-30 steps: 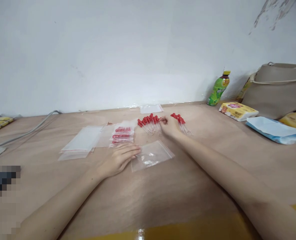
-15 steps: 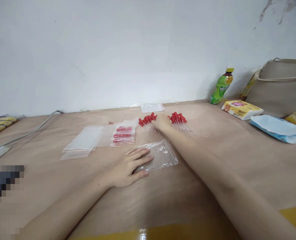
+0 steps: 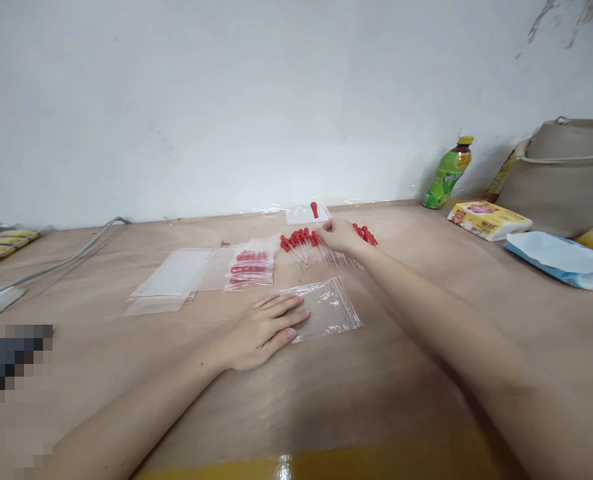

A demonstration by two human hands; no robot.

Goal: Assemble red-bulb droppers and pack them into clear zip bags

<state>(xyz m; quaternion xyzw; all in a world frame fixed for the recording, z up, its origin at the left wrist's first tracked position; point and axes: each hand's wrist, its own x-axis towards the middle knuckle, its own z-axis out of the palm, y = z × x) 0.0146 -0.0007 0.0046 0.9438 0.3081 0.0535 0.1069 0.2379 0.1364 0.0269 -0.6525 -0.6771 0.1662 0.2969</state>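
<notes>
My left hand lies flat, fingers spread, on the left part of a clear zip bag. Above the row of red-topped droppers, my right hand is closed on one dropper, its red bulb up and tilted. More red-topped droppers show just right of that hand, which covers part of the row. Filled bags with red bulbs inside are stacked left of the row. Flat unfilled bags lie further left.
Against the wall lies a white packet. At the right stand a green bottle, a tissue pack, a blue-white packet and a grey bag. A cable crosses the left side.
My right hand has lifted slightly and moved a little right, with one dropper now raised out of the row. My left hand stays on the clear bag. The view has shifted slightly.
</notes>
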